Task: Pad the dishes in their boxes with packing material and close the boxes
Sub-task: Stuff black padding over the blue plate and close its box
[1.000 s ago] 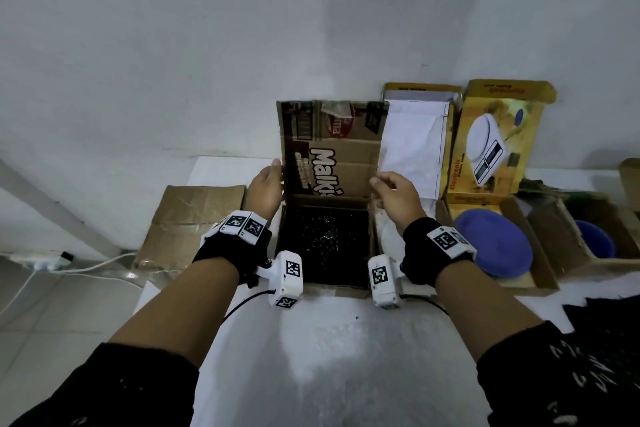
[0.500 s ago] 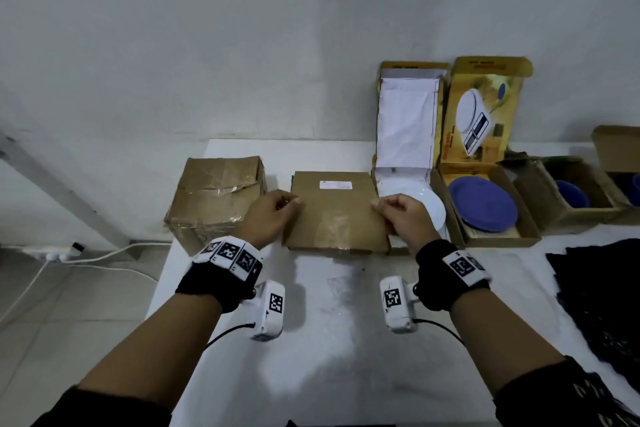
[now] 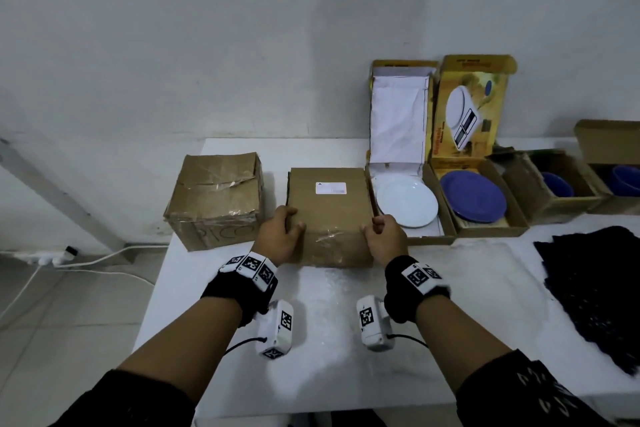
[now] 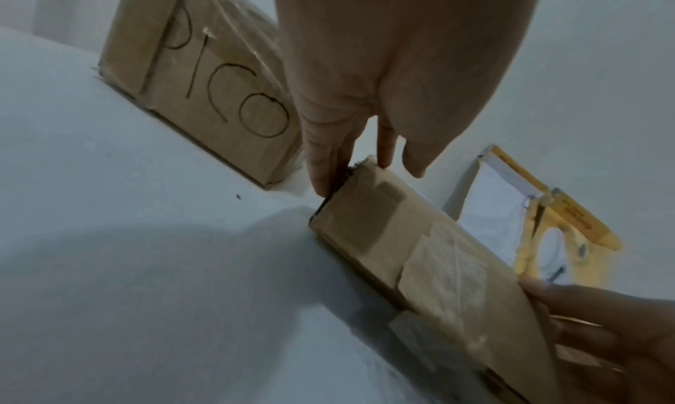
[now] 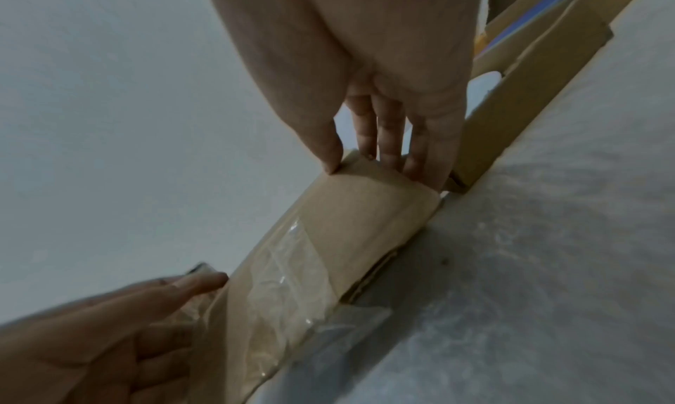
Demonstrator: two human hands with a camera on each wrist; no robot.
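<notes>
White table point(image 3: 322, 315): closed boxes point(image 3: 216, 199), open boxes point(image 3: 481, 198), black cloth point(image 3: 595, 291).

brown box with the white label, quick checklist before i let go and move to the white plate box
1. Lid of the brown box down flat: ok, its top lies level in the head view.
2. Front flap tucked fully in: cannot tell, the wrist views show only its taped front face.
3. Left hand and right hand hold the box's front corners: ok.
4. Padding inside this box: cannot tell, it is shut.
5. White plate padded: not ok, it lies bare in its open box.
6. Packing material at hand: ok, a black sheet lies on the table to the right.
</notes>
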